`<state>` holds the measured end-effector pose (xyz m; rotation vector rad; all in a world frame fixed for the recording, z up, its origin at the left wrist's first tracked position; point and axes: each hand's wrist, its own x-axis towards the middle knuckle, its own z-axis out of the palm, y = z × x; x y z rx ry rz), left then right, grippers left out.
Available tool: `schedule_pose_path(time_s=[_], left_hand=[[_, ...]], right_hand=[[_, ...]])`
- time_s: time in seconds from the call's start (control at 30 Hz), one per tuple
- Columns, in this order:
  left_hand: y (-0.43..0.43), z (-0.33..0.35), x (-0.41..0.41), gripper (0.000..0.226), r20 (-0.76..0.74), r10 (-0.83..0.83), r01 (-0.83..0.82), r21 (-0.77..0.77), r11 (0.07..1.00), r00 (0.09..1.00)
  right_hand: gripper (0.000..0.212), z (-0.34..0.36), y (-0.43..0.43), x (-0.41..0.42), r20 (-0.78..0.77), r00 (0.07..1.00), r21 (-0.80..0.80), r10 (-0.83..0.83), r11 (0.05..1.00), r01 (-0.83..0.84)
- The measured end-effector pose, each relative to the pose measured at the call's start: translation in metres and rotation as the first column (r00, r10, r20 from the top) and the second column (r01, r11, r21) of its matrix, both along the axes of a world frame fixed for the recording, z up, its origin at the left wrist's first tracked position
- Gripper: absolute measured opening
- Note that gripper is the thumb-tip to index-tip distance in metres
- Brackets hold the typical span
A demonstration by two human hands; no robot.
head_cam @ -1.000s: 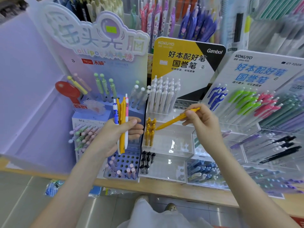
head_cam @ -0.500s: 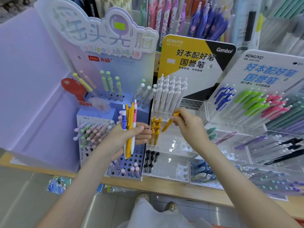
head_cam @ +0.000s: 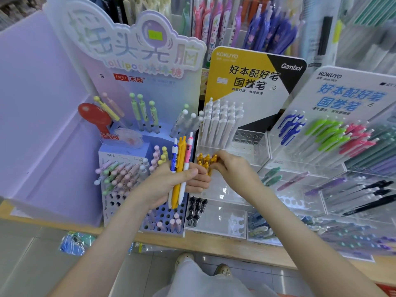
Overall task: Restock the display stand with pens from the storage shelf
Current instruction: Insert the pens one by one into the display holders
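At the yellow row on the stand, pinches the pen in the right hand, now lowered in among its like rather than slanted in the air as a second ago. Grips the bundle of spare pens in the left hand, just beside the row. Reads as one slot filled, release due, next pen to be drawn from the bundle.
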<state>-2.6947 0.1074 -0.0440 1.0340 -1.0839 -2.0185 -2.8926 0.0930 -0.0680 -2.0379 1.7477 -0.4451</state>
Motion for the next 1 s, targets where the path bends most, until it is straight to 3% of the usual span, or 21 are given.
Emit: schedule_pose_path(time_s=[0.07,0.13,0.23,0.43,0.57,0.7,0.83,0.9,1.0], left_hand=[[-0.001,0.003,-0.003,0.025,0.002,-0.038,0.038,-0.015,0.999,0.999],[-0.001,0.006,-0.009,0.024,0.006,-0.100,0.100,-0.020,0.995,0.995],[0.000,0.010,-0.024,0.023,0.024,-0.219,0.219,-0.036,0.975,0.975],[-0.001,0.017,-0.048,0.028,0.003,-0.210,0.209,-0.070,0.975,0.978],[-0.006,0.022,-0.064,0.029,0.012,-0.136,0.136,-0.061,0.989,0.991],[-0.010,0.027,-0.090,0.015,0.023,-0.134,0.136,-0.075,0.988,0.991],[-0.010,0.033,-0.118,0.009,0.052,-0.198,0.203,-0.117,0.972,0.979],[-0.008,0.035,-0.133,0.002,0.073,-0.209,0.217,-0.135,0.967,0.975],[-0.005,0.036,-0.155,0.014,0.152,-0.187,0.212,-0.168,0.963,0.970]], right_hand=[[0.024,0.010,0.008,-0.003,0.064,0.998,-0.070,-0.006,0.998,0.011],[0.024,0.026,0.016,-0.002,0.293,0.956,-0.087,-0.026,0.995,0.053],[0.019,0.046,0.024,0.002,0.585,0.810,0.074,-0.035,0.997,-0.010],[0.012,0.062,0.032,-0.020,0.751,0.654,0.099,-0.093,0.995,0.027],[0.016,0.078,0.040,-0.054,0.841,0.524,0.059,-0.133,0.986,0.157],[0.014,0.091,0.053,-0.103,0.884,0.440,0.005,-0.159,0.944,0.330],[0.013,0.100,0.072,-0.159,0.874,0.437,-0.041,-0.211,0.866,0.499],[0.013,0.101,0.080,-0.181,0.826,0.491,-0.086,-0.278,0.798,0.597],[0.022,0.098,0.087,-0.201,0.714,0.588,-0.187,-0.380,0.707,0.683]])
